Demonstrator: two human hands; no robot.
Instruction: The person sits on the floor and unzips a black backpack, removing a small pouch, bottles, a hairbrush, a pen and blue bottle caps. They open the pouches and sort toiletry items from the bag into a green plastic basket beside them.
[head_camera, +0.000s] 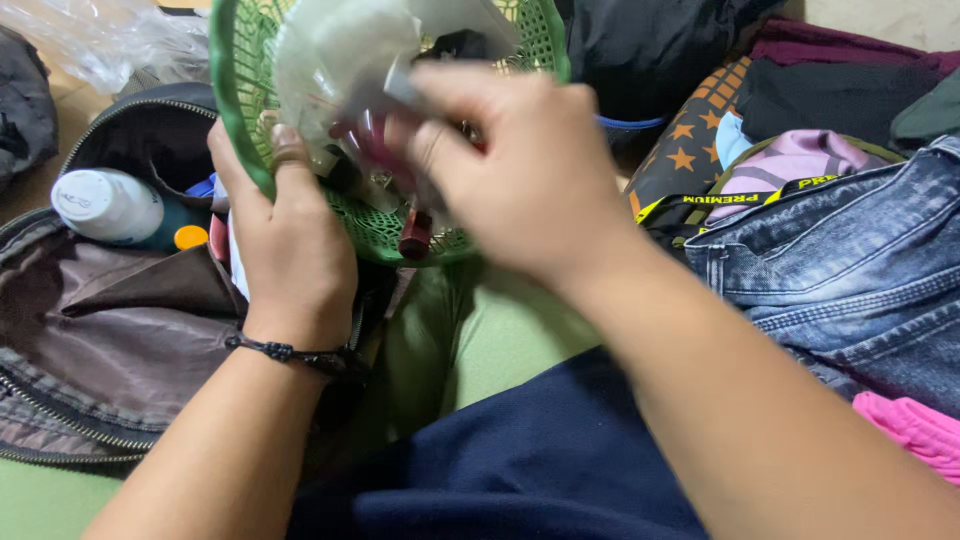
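1. Basket (245, 90), green plastic mesh, is seen at upper centre of the frame, tilted; its rim is clamped by the left hand (290, 250), thumb on the inside.
2. Right hand (520, 165) is blurred inside the basket; fingers are curled around small items, but exactly what is held cannot be told.
3. Open bag (120, 320) lies at left, with a white-capped bottle (105, 205) inside.
4. Jeans (850, 270) and other clothes are piled at right.
5. Risk: with the basket tilted this far, small items such as the dark red tube (415, 235) could be spilled past the bag.
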